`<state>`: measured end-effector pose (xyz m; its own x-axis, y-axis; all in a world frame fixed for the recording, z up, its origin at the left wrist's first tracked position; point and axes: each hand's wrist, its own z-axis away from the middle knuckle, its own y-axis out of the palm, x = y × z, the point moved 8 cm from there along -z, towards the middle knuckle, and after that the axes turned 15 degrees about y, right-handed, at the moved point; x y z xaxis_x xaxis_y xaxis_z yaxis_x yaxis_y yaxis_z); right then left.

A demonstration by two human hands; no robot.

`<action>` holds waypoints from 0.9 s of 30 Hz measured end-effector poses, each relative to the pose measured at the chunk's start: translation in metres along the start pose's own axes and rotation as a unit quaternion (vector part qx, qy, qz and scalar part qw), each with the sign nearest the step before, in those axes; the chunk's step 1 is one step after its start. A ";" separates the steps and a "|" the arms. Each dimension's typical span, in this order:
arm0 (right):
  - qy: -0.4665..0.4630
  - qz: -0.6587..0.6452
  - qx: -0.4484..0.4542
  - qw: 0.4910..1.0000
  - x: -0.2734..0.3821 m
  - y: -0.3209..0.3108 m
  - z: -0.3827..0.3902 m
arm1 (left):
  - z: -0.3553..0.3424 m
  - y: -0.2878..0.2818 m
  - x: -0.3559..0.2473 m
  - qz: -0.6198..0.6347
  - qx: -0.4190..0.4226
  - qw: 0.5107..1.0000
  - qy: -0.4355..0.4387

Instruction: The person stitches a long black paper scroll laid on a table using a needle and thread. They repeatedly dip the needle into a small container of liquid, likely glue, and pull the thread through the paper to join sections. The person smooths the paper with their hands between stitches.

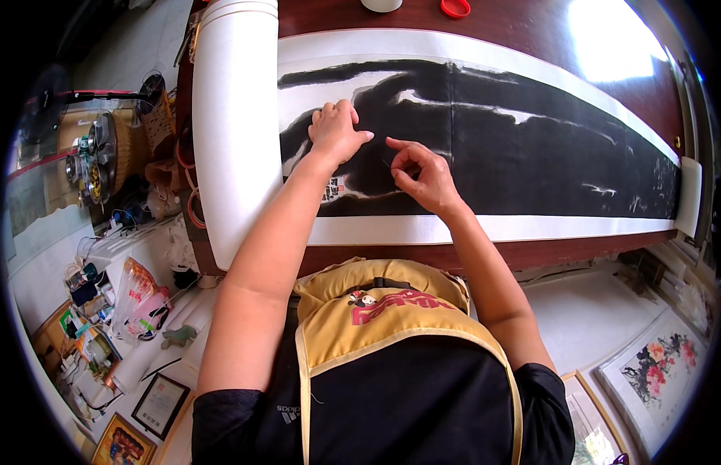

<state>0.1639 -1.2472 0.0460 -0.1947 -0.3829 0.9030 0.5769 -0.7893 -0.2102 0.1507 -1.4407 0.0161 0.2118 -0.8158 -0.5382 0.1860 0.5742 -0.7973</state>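
Observation:
A long black-and-white ink painting [523, 155] with white borders lies flat across the table in front of me. My left hand [337, 136] rests on its left part, fingers bent over the paper and thumb held apart. To its right, my right hand [424, 177] hovers over or touches the black area. Its index finger points left while thumb and other fingers curl together. A thin dark thing may be between them, but it is too small to make out. Below my left hand, small dark characters and a red seal mark [340, 187] show on the painting.
A thick white roll [235, 132] lies across the left end of the dark red table [523, 23]. At the far edge are a red lid [455, 8] and a white container [381, 4]. A smaller white roll [689, 198] sits at the right end. Framed pictures [160, 404] lean low at both sides.

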 end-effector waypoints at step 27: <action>0.094 -0.069 0.002 0.993 -0.014 -0.038 0.037 | 0.064 -0.023 -0.044 -0.006 -0.177 0.940 0.292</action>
<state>0.1740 -1.1938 0.0548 -0.4167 -0.3540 0.8373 0.5373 -0.8389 -0.0873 0.1988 -1.4132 0.0756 -0.3700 -0.7807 -0.5036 -0.1685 0.5894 -0.7900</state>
